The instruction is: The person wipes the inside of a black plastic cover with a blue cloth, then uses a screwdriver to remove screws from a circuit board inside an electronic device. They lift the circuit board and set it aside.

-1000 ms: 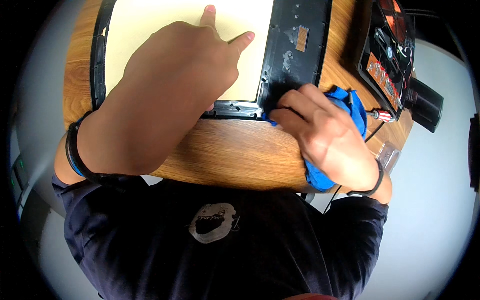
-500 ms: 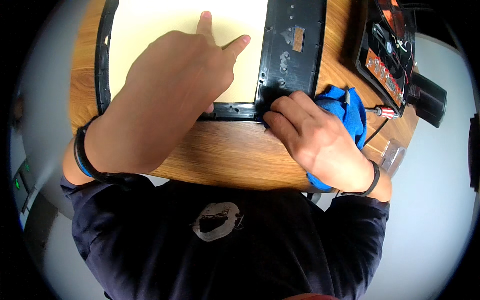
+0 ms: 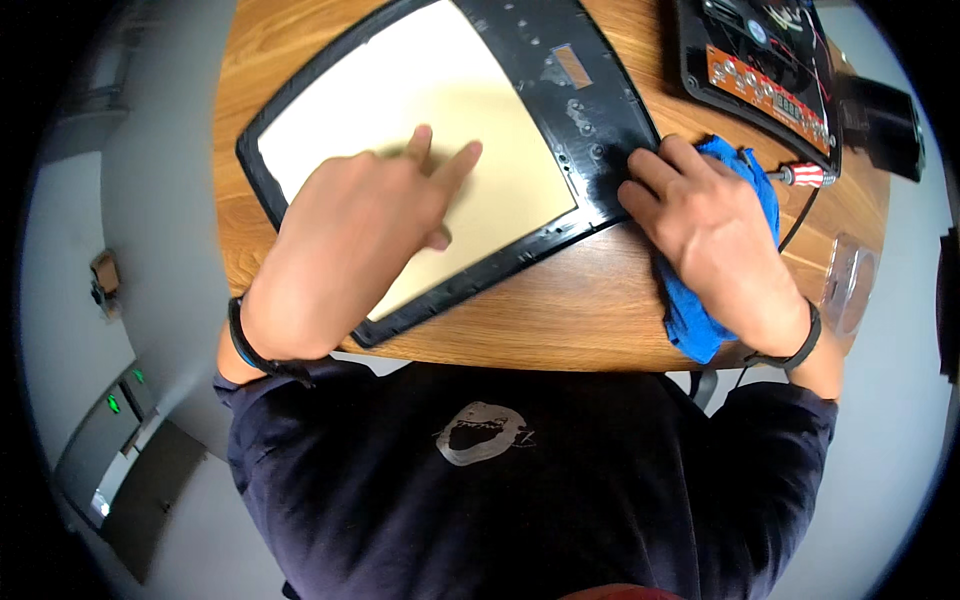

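A black plastic frame (image 3: 620, 120) lies tilted on the wooden table, with a pale cream panel (image 3: 490, 110) filling its opening. My left hand (image 3: 350, 215) is over the panel, two fingers stretched out and apart, with nothing held. Whether its fingertips touch the panel I cannot tell. Curled fingers of my right hand (image 3: 700, 215) grip the frame's near right corner; the thumb is mostly hidden. Beneath and beside that hand lies a crumpled blue cloth (image 3: 692, 325).
At the upper right sits an opened black housing (image 3: 700, 65) with an orange circuit board (image 3: 740, 78) and wires. A screwdriver (image 3: 803, 176) with a red-and-white handle lies near it. Farther right are a black box-like part (image 3: 885, 125) and a clear plastic piece (image 3: 850, 285) by the table edge.
The black frame with its panel has turned clockwise, its near left corner swinging toward me. Both hands stay at the frame. The whole view has also shifted.
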The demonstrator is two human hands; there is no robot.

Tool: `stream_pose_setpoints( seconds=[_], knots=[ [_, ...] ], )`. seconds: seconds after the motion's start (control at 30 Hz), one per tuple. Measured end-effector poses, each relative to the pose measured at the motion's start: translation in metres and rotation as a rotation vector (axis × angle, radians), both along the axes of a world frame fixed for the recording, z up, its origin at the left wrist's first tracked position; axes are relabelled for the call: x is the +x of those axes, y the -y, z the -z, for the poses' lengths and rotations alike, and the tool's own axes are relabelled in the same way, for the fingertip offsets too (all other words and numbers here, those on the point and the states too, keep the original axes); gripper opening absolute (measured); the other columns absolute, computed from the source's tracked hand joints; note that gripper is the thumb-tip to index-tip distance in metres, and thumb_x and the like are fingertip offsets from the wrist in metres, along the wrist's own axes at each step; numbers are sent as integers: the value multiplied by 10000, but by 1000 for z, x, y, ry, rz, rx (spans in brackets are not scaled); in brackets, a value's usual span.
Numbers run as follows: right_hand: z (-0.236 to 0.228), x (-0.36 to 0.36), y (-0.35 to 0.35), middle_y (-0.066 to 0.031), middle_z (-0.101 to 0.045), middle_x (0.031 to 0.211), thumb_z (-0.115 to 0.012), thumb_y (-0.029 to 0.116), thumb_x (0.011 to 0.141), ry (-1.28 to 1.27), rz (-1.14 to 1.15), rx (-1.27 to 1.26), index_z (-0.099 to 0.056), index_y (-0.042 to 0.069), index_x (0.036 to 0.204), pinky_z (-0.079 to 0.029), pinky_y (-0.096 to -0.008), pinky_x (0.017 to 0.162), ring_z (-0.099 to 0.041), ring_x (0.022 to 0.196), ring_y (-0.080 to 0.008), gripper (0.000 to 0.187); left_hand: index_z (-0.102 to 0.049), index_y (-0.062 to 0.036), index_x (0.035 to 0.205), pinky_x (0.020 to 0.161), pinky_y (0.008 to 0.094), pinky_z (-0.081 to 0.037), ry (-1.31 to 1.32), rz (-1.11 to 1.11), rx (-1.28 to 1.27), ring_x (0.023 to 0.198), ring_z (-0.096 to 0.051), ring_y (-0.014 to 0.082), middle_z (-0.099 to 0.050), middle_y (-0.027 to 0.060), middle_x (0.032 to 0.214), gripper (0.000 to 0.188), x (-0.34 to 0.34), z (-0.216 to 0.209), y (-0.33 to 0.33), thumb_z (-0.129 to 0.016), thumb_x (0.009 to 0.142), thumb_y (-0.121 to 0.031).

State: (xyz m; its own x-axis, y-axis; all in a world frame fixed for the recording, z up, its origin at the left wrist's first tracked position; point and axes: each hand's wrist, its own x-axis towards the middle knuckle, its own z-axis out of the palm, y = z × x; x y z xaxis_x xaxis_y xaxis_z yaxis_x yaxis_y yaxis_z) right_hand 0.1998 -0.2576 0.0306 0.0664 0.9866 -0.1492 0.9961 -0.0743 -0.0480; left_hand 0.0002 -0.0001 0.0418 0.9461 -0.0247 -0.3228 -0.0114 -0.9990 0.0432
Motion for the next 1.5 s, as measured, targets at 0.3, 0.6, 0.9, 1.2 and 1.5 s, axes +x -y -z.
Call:
stream_pose_setpoints(
  seconds=[0.3,0.6,0.9,1.2,1.5],
  knots=[
    [-9,18,28,-171,-695,1232,-694,7,935,-209,45,154,-754,-2,1223,-641,-443,986,-717,1223,-366,294,-669,-322,1714,1197,464,-659,63,193,-133,1522,-706,335,-633,65,1786,950,14,-3,-4,-980,822,-222],
    [-11,14,26,-181,-716,1211,-693,2,944,-233,33,119,-755,-2,1222,-644,-444,972,-740,1199,-375,285,-436,-434,1862,1337,617,-516,-99,206,-55,1765,-350,532,-251,52,2002,1321,8,12,4,-1013,729,-75],
    [-22,10,19,-171,-695,1247,-653,22,1007,-378,37,76,-736,17,1349,-629,-462,1029,-743,1197,-402,352,-309,-376,1905,1010,514,-741,-32,-37,38,1579,-533,676,-287,268,1946,1326,-1,23,-4,-949,809,9],
    [-27,5,-1,-162,-705,1171,-778,129,1112,-377,200,124,-731,70,1307,-622,-506,916,-749,1060,-431,210,-275,-357,1915,990,534,-741,2,-126,127,1534,-579,677,-348,352,1891,1210,-8,37,-8,-910,913,-113],
    [-13,4,-38,-131,-716,1290,-763,-47,980,-303,-12,136,-771,-11,1287,-620,-455,1007,-709,1176,-361,309,-254,-419,1914,968,508,-757,40,-190,87,1604,-508,672,-237,323,1943,1304,-16,51,-6,-1001,874,-175]
  ],
)
